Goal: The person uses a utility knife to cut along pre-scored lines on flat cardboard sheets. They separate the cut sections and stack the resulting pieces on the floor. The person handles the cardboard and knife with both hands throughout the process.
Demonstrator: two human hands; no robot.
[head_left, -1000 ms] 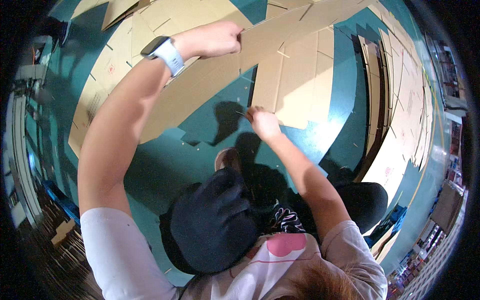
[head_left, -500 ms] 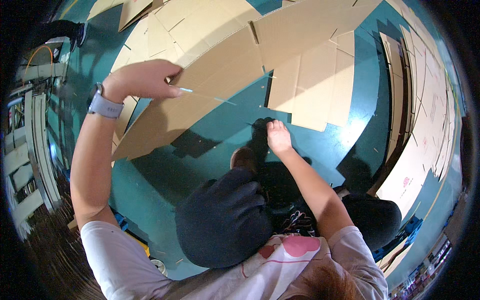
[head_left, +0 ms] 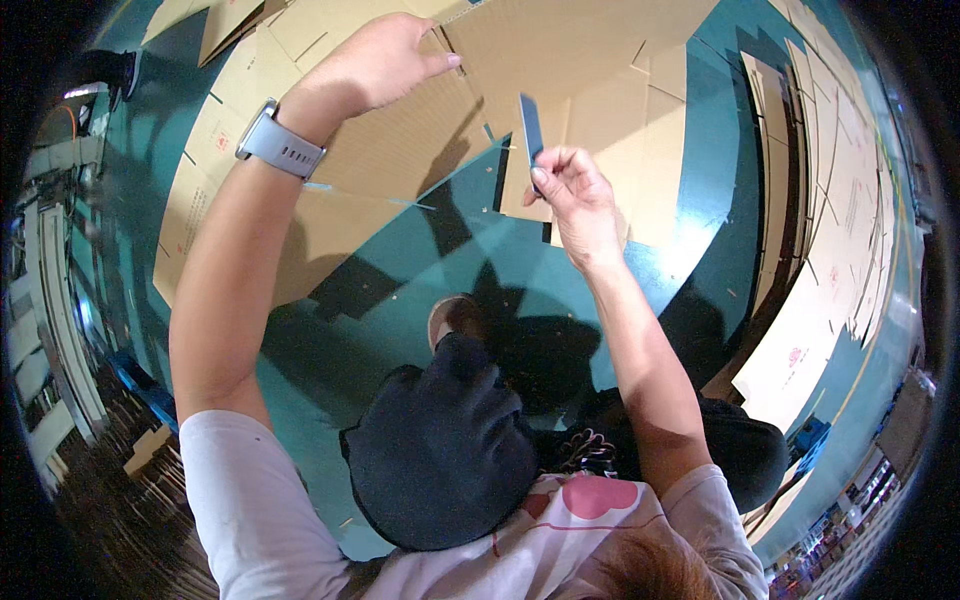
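Note:
My left hand [head_left: 385, 60], with a grey watch [head_left: 280, 145] on its wrist, reaches up and grips the edge of a large flat brown cardboard sheet [head_left: 410, 150]. The sheet lies tilted over the teal floor [head_left: 610, 290]. To the right and lower, my right hand [head_left: 570, 190] pinches a narrow dark strip [head_left: 530, 125] that stands upright above its fingers, just in front of another cardboard sheet [head_left: 640, 150]. Below the hands I see my dark-trousered knee [head_left: 440, 450] and the toe of a shoe [head_left: 455, 320].
More flattened cardboard sheets [head_left: 850, 200] lie in overlapping rows along the right side, and further sheets [head_left: 230, 20] lie at the top left. Metal shelving [head_left: 40, 300] runs down the left rim. A blue object [head_left: 810, 440] sits at the lower right.
My left hand swung out to the left and has come back up to the top centre onto the cardboard edge. My right hand has risen and now pinches the dark strip.

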